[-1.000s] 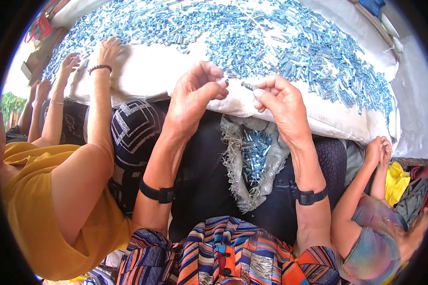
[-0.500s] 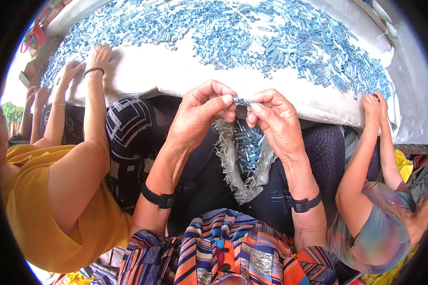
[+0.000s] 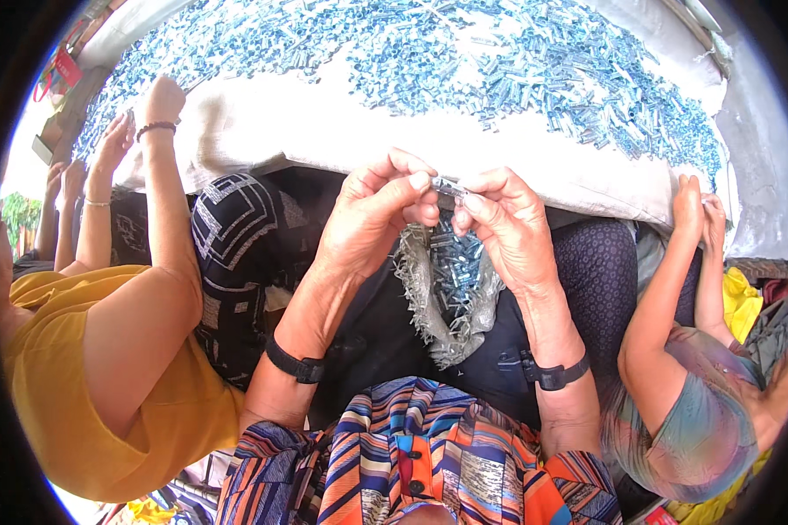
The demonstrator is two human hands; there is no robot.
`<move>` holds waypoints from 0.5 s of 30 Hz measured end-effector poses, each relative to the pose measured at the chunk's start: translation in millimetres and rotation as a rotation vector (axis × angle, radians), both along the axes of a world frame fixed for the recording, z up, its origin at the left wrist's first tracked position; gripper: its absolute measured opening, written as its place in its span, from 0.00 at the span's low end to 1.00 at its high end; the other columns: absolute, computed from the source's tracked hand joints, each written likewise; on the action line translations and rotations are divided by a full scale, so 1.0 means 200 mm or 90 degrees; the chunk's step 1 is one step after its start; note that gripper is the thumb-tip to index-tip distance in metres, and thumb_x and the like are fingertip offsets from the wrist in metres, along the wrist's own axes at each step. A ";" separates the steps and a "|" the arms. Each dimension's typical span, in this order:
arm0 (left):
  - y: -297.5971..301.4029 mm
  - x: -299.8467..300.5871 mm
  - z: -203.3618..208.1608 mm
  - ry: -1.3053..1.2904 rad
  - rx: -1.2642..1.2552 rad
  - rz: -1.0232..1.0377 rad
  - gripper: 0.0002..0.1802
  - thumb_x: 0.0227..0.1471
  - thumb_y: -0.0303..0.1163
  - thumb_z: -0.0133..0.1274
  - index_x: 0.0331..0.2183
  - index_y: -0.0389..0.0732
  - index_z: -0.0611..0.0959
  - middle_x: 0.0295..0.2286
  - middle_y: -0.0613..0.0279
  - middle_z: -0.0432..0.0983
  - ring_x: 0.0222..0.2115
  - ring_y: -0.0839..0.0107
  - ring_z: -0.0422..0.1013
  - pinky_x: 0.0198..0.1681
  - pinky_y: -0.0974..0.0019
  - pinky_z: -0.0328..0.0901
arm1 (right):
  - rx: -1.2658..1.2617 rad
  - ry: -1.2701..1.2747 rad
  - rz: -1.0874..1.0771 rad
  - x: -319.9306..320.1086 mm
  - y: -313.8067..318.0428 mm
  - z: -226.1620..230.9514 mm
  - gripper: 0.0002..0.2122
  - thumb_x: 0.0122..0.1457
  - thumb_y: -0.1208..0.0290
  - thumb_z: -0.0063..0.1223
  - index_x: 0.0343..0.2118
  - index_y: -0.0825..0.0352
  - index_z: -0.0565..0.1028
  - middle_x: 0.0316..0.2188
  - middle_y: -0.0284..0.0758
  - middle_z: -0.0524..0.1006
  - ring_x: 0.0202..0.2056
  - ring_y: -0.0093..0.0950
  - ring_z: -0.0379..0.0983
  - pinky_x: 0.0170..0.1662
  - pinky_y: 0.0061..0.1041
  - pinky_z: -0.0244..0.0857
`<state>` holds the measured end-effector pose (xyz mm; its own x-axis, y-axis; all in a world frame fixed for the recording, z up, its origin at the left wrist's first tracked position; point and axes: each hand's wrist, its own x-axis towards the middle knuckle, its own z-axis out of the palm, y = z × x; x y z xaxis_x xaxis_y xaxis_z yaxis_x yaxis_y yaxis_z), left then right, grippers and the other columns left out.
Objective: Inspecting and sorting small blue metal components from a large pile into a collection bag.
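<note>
Plainly, from where I stand, the person's left hand and right hand nearly meet, each clamped in a pinch on one end of a small metal piece. Measured from that piece, a white-covered worktop strewn with bluish metal parts spreads at twelve o'clock, and a frayed sack holding similar parts lies at six o'clock, between the forearms.

A white cloth-covered table bears many small, bluish metal pieces.
</note>
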<state>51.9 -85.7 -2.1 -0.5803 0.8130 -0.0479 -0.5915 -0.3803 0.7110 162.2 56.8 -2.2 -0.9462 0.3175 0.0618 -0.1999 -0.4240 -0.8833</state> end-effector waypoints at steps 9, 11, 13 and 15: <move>-0.01 0.01 0.02 0.192 -0.096 0.046 0.05 0.52 0.26 0.51 0.33 0.37 0.76 0.23 0.65 0.73 0.24 0.78 0.70 0.28 0.75 0.65 | 0.102 -0.034 -0.076 0.01 -0.03 0.03 0.04 0.56 0.78 0.50 0.34 0.67 0.72 0.26 0.31 0.74 0.26 0.18 0.70 0.30 0.18 0.67; -0.02 0.00 0.02 0.186 -0.076 0.010 0.05 0.52 0.27 0.51 0.33 0.37 0.76 0.23 0.65 0.73 0.23 0.78 0.70 0.28 0.75 0.65 | 0.126 -0.031 -0.054 0.03 -0.02 0.03 0.03 0.57 0.78 0.50 0.34 0.68 0.72 0.26 0.32 0.74 0.25 0.19 0.70 0.30 0.18 0.67; -0.02 -0.01 0.00 0.152 -0.030 -0.050 0.07 0.52 0.29 0.53 0.34 0.37 0.75 0.24 0.64 0.73 0.23 0.78 0.69 0.28 0.75 0.65 | 0.032 -0.046 0.015 0.04 0.00 0.04 0.03 0.57 0.78 0.49 0.34 0.69 0.72 0.26 0.32 0.74 0.25 0.19 0.70 0.30 0.19 0.67; -0.03 0.02 -0.03 0.118 0.009 -0.113 0.11 0.51 0.32 0.55 0.34 0.38 0.73 0.26 0.64 0.72 0.22 0.77 0.69 0.27 0.74 0.65 | -0.084 -0.060 0.105 0.06 -0.01 0.04 0.03 0.58 0.78 0.48 0.33 0.70 0.72 0.25 0.33 0.73 0.25 0.20 0.71 0.29 0.20 0.67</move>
